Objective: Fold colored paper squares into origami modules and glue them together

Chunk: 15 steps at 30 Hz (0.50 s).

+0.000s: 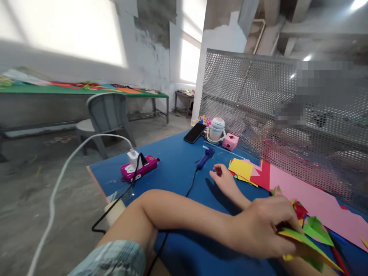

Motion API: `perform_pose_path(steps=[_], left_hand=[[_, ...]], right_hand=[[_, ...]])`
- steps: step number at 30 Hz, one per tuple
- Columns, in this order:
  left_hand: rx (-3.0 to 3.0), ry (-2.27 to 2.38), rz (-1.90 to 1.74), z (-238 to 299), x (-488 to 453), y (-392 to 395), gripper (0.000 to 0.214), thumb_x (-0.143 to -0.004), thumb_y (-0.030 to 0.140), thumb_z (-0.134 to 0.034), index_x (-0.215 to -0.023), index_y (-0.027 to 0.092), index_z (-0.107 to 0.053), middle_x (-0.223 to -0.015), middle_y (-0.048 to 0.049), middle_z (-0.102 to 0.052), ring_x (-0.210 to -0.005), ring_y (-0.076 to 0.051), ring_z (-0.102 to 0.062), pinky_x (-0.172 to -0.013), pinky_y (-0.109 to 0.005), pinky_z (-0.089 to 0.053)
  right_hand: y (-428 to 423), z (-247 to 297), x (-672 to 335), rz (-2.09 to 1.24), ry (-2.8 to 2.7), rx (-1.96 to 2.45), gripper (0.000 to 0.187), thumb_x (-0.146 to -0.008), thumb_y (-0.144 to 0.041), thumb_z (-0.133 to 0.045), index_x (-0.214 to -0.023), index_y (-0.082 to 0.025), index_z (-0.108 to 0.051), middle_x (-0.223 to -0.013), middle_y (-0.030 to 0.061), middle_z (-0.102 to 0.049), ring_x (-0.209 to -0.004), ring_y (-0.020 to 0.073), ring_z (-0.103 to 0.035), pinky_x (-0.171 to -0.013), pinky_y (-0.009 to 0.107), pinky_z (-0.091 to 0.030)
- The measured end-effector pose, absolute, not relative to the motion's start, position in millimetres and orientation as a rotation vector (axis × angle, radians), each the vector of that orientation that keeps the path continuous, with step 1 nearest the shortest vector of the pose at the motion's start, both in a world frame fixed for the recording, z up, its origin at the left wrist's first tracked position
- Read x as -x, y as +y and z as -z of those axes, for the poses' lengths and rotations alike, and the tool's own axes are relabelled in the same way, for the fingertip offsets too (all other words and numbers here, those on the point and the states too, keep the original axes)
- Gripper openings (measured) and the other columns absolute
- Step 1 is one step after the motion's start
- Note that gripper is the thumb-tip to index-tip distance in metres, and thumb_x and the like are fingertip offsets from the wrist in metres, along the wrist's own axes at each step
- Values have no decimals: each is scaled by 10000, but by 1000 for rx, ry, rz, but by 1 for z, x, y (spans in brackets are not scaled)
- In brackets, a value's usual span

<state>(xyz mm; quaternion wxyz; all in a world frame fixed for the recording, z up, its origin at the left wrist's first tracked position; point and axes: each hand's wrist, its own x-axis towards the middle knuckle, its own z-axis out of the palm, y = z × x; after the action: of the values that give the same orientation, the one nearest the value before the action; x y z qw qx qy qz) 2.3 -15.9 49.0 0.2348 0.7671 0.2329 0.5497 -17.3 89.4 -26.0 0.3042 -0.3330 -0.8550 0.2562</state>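
Over the blue table (169, 163), the left hand (263, 228) grips folded green-and-yellow paper (310, 247).
Its fingers clamp on the paper, at the view's lower right, beside a green paper piece (317, 230); the right hand (225, 182), fingers loosely curled, thumb apart, is between the blue glue gun (205, 158) and yellow sheets (240, 169).

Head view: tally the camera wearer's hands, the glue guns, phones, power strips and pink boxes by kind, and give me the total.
Hands: 2, the left hand and the right hand
Glue gun: 1
Phone: 1
Power strip: 1
Pink box: 1
Total: 6
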Motion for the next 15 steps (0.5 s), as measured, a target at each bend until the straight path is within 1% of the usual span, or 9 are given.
perform_pose_path(steps=[1,3,6,8,12,14,15], left_hand=[[-2124,634,-1493,-47,-3,-19,65,-678,135,-640,-685,144,-576,-723,-47,-616,-703,-133,-578,-713,-234,-499],[-2153,621,-1476,-46,-3,-24,90,-687,163,-657,-689,142,-570,-734,-50,-618,-701,-124,-581,-707,-211,-505],[-2210,578,-1427,-48,-3,-29,133,-669,153,-684,-664,143,-552,-727,-55,-618,-703,-119,-584,-693,-183,-503],[-2209,570,-1400,-48,-2,-31,142,-660,147,-685,-656,147,-543,-725,-58,-617,-711,-124,-583,-686,-186,-502],[-2119,519,-1453,-47,-2,-37,97,-695,159,-631,-653,145,-545,-711,-67,-611,-703,-134,-567,-666,-216,-492],[-2068,506,-1472,-46,-2,-40,106,-709,182,-624,-645,147,-548,-686,-64,-607,-691,-139,-557,-654,-231,-480],[-2047,506,-1473,-47,-2,-42,114,-713,193,-625,-641,149,-548,-675,-62,-605,-687,-141,-554,-649,-237,-475]], right_hand=[[93,25,34,-683,-2236,968,327,-870,-352,-520,-1098,-117,-530,-1027,90,-605,-859,182,-604,-751,350,-498],[96,23,60,-675,-2181,1124,451,-828,-444,-524,-1088,-76,-513,-1022,140,-611,-892,220,-601,-764,345,-474],[97,19,80,-641,-2118,1325,530,-783,-535,-508,-1062,-85,-511,-1044,181,-607,-955,288,-584,-781,385,-437],[95,18,86,-613,-2096,1420,529,-766,-562,-513,-1028,-102,-530,-1029,179,-616,-967,314,-578,-795,407,-419],[93,15,95,-555,-2074,1525,498,-778,-552,-531,-986,-102,-570,-1040,176,-612,-990,317,-563,-844,441,-403],[92,14,100,-534,-2057,1558,438,-816,-485,-542,-1023,-100,-573,-1070,156,-596,-997,285,-560,-858,446,-416],[92,14,102,-526,-2044,1568,377,-848,-418,-537,-1070,-114,-559,-1098,128,-582,-989,253,-564,-846,438,-439]])
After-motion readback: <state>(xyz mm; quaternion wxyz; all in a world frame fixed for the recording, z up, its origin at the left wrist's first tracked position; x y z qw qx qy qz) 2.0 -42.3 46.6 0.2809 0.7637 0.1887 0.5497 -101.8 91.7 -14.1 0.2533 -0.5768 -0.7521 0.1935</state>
